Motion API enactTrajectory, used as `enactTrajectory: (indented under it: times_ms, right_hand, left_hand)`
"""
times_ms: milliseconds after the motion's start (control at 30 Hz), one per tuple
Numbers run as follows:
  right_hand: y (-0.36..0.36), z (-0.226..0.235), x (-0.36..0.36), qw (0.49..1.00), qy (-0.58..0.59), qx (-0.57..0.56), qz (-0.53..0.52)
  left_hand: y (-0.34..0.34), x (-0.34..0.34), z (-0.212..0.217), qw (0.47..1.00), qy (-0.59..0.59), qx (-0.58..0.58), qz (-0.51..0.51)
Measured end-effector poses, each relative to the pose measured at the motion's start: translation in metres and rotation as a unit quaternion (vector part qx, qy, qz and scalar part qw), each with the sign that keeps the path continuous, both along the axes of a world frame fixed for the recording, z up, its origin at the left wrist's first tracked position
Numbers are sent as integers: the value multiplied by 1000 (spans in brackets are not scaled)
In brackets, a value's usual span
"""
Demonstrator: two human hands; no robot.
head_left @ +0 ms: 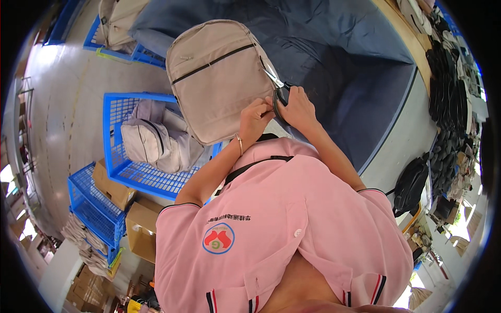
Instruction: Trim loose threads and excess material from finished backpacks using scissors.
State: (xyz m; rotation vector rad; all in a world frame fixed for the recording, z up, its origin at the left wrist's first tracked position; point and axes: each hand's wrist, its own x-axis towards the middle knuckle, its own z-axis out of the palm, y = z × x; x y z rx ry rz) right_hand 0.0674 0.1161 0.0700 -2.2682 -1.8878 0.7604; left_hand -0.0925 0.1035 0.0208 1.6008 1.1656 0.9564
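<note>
A beige backpack (216,83) with a black zipper line across its front lies before me on dark blue fabric. My left hand (255,120) is closed at its lower right edge, fingertips pinched together on the side seam; any thread between them is too small to see. In my right hand (298,108) is a pair of scissors (273,78) with black handles. Their metal blades point up and left along the backpack's right side. Both hands are close together, the left fingertips beside the scissor handles.
To the left stands a blue plastic crate (138,175) with more beige backpacks (151,138) inside. Stacked blue crates (94,201) and an open cardboard box (141,229) are at lower left. Dark blue fabric (360,99) spreads to the right; a black bag (412,180) is beyond it.
</note>
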Motion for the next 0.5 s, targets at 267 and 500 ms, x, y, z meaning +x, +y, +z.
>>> enactTrajectory:
  times_ms: [267,500]
  right_hand:
    - [16,-7,-14,1000,-10,8,-21]
    - [9,-14,-21,999,8,9,-45]
  left_hand:
    - [7,0,-2,997,-48,-62,-19]
    - [12,-3,-13,992,-85,-91,-35]
